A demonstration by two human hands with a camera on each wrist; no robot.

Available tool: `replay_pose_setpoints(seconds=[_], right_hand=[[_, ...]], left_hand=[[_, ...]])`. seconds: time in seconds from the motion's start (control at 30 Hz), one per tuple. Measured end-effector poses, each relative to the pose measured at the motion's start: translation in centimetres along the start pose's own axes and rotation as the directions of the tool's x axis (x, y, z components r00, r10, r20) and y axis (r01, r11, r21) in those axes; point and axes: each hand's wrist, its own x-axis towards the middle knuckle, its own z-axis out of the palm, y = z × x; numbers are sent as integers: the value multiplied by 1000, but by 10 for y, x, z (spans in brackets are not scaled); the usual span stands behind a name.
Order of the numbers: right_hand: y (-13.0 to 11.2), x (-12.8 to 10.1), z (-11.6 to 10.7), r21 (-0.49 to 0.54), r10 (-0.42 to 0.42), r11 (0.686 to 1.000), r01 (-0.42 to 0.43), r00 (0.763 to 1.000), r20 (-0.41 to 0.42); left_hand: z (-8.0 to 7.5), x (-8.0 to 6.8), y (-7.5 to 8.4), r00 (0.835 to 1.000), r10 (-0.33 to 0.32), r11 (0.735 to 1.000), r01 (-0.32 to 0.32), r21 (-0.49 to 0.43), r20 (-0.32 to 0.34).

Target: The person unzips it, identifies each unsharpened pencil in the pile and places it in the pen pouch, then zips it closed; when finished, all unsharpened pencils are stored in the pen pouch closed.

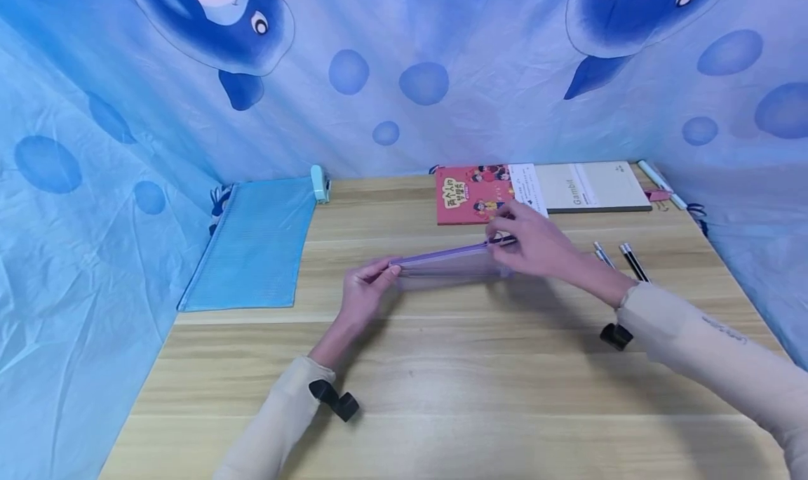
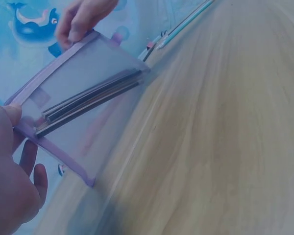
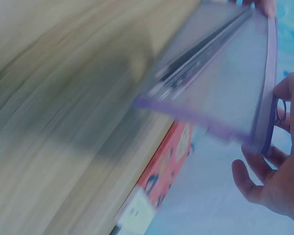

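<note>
A see-through pencil pouch (image 1: 445, 268) with purple edging and a zip along its top is held up over the table. My left hand (image 1: 366, 290) pinches its left top corner between thumb and fingers. At the other end of the zip, my right hand (image 1: 530, 245) grips the pouch's top edge, where a dark loop (image 3: 282, 110) shows by the fingers. Several slim dark pencils (image 2: 90, 100) lie inside the pouch, seen through its side in both wrist views. Whether the zip is fully closed cannot be made out.
Behind the hands lie a red book (image 1: 463, 196) and a cream notebook (image 1: 596, 185). Loose pencils (image 1: 633, 261) are at the right. A blue zip folder (image 1: 252, 245) lies left, beside a light-blue stapler (image 1: 320, 184). A pale blue pen (image 1: 659, 182) lies at the back right.
</note>
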Motion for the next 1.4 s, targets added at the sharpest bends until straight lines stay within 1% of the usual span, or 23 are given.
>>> replay_pose_setpoints(seconds=[0.13,0.23,0.37,0.5,0.57,0.63,0.73,0.8,0.83,0.93,1.03,1.1,1.13,1.23,1.3,1.4], right_hand=[[12,-10,-14,-6,11,1000,-11,1000,-24],[17,-17,-21,-10,41,999,-41,998,-46],[22,-26,-26,-33,80,996,-82,995,-64],[26,-28,-27,-67,48,996,-54,994,-95],[28,-29,-27,-93,19,995,-30,993,-117],[30,-30,-27,-123,-4,992,-12,992,-127],[31,-35,-30,-162,-2,987,-13,995,-95],[31,-37,-33,-172,12,985,-21,999,-53],[30,-39,-33,-176,18,984,-23,999,-33],[27,-43,-34,-178,14,984,-11,1000,17],[20,-46,-34,-171,-33,984,40,999,44],[15,-48,-33,-152,-55,986,66,996,76],[13,-49,-33,-141,-61,987,75,993,100],[6,-54,-28,-116,-42,991,65,980,194],[3,-59,-22,-104,-17,994,45,966,257],[0,-65,-11,-104,10,994,26,943,332]], left_hand=[[-7,4,2,1000,12,1000,-12,19,-3],[-12,8,5,1000,27,999,-27,32,-4],[-17,14,9,998,54,996,-56,69,26],[-18,21,13,996,69,988,-75,138,52],[-15,21,25,996,74,980,-83,179,55],[-14,24,26,994,96,970,-107,219,61],[-12,26,26,989,127,946,-144,290,76],[-14,30,15,984,155,927,-177,330,92],[-14,29,14,981,164,919,-191,346,106],[-17,25,14,971,183,894,-229,385,153],[-21,19,13,958,200,872,-270,409,206],[-24,15,12,943,221,847,-311,431,247],[-25,13,11,933,235,831,-339,441,275],[-28,6,7,902,254,782,-404,475,349],[-29,2,4,888,244,751,-428,503,391],[-30,-5,-2,873,217,719,-446,534,437]])
